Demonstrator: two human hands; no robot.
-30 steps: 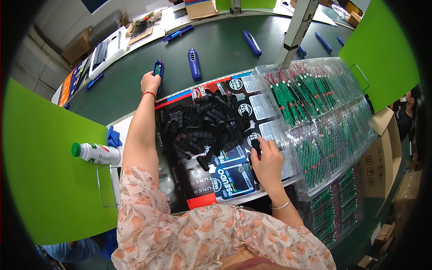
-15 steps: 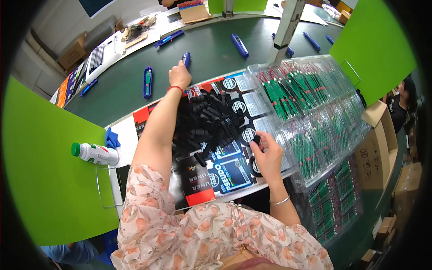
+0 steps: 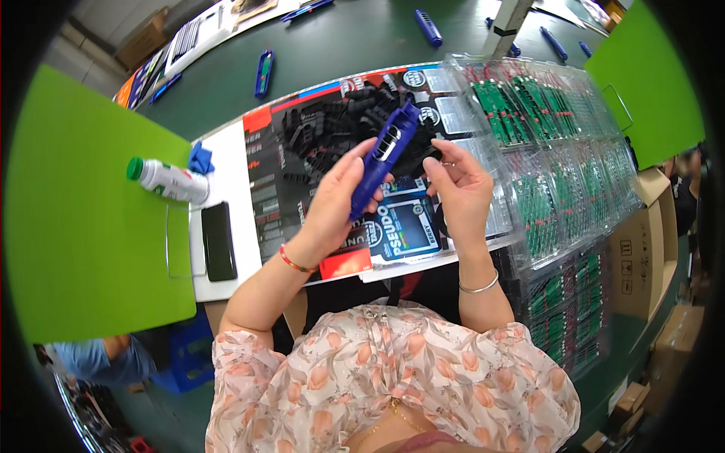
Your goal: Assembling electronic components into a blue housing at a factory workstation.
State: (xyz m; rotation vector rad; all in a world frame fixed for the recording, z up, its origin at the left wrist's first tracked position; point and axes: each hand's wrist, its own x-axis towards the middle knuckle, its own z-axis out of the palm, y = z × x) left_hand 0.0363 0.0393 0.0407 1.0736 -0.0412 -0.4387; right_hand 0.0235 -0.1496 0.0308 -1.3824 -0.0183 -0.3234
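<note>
My left hand [image 3: 336,192] is wrapped round a long blue plastic housing [image 3: 385,157], tilted with its far end up and to the right, slots in its face. Close to its right side, my right hand [image 3: 464,185] is closed, thumb and fingertips pinching a small black plastic piece [image 3: 436,151], partly hidden by the fingers. Beneath and beyond both hands, a loose heap of black plastic pieces [image 3: 310,132] lies on a printed sheet [image 3: 264,177].
Clear plastic trays of green circuit boards [image 3: 540,204] stand at the right. Several blue housings [image 3: 428,28] lie along the green belt [image 3: 347,45]. Left are a white bottle [image 3: 170,181], a blue cloth [image 3: 201,158], a black phone [image 3: 219,241] and a green partition [image 3: 91,219].
My left hand has picked up the blue housing from the belt and brought it back over the heap. The right hand stays near the heap's right side, still pinching. The view has shifted.
</note>
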